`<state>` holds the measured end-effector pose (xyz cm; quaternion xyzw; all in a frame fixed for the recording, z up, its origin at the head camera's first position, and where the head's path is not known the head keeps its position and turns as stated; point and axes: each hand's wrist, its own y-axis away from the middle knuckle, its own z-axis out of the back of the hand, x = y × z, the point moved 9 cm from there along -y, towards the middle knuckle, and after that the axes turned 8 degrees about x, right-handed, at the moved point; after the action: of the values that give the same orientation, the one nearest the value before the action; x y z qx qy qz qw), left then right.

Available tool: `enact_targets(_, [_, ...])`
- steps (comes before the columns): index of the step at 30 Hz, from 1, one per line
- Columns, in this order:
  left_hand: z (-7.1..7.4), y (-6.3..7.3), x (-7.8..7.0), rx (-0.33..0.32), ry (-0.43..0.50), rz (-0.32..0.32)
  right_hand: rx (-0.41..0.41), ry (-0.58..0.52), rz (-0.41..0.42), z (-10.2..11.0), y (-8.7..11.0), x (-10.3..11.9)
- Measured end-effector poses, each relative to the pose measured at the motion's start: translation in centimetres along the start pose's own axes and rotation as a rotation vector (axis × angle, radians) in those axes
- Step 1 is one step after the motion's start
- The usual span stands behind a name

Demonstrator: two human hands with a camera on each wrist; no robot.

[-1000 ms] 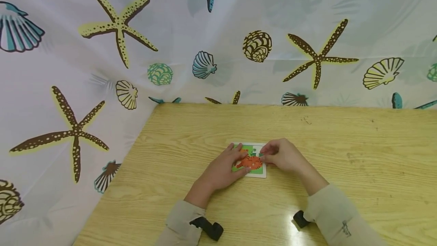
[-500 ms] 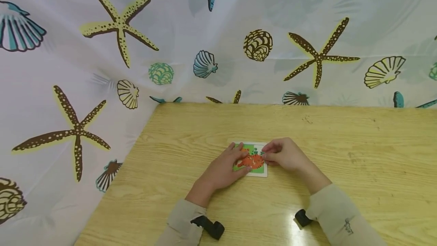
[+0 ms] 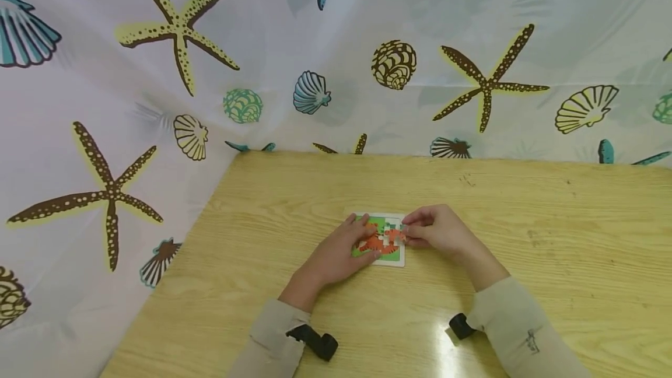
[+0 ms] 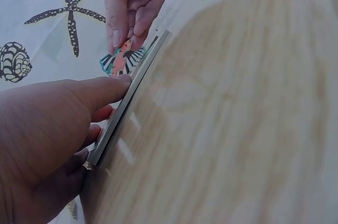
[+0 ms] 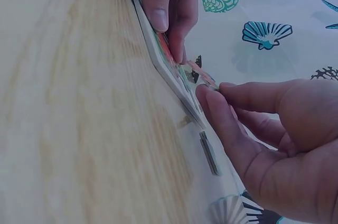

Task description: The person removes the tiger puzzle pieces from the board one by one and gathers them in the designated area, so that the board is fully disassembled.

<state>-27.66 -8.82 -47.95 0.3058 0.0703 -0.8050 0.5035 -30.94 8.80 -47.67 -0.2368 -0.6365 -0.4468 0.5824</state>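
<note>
A small jigsaw puzzle (image 3: 389, 256), an orange striped animal on green within a white frame, lies on the table. My left hand (image 3: 332, 260) rests across its left side, fingers extended and thumb along the near edge. At the puzzle's right side, my right hand (image 3: 441, 231) pinches an orange puzzle piece (image 3: 396, 235) between thumb and fingertips. In the right wrist view that piece (image 5: 202, 74) is tilted and raised above the board (image 5: 168, 78). White gaps show around it in the head view. My left hand hides part of the picture.
The wood-grain table (image 3: 546, 238) extends around the puzzle on all sides. Behind and to the left hangs a white curtain (image 3: 357, 63) printed with starfish and shells. Black wrist mounts (image 3: 317, 343) stick out from both sleeves.
The orange piece in my right hand has come up off the puzzle, and more white shows around it. My left hand stays on the board. The head view has shifted slightly.
</note>
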Motion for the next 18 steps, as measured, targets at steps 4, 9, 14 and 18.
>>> enact_targets(4, [0.1,-0.1,0.0,-0.003,0.006,-0.004,-0.004,-0.005,0.008,0.2,-0.1,0.1])
enact_targets(9, [-0.2,-0.3,-0.1,-0.005,0.002,-0.008,-0.038,-0.011,-0.011,1.0,0.3,0.0])
enact_targets(14, [-0.2,-0.2,0.1,-0.008,-0.005,0.009,-0.029,-0.042,-0.029,1.1,0.7,0.0])
enact_targets(18, [-0.2,-0.1,0.0,-0.020,0.001,0.005,-0.028,-0.046,-0.020,1.3,0.8,0.1])
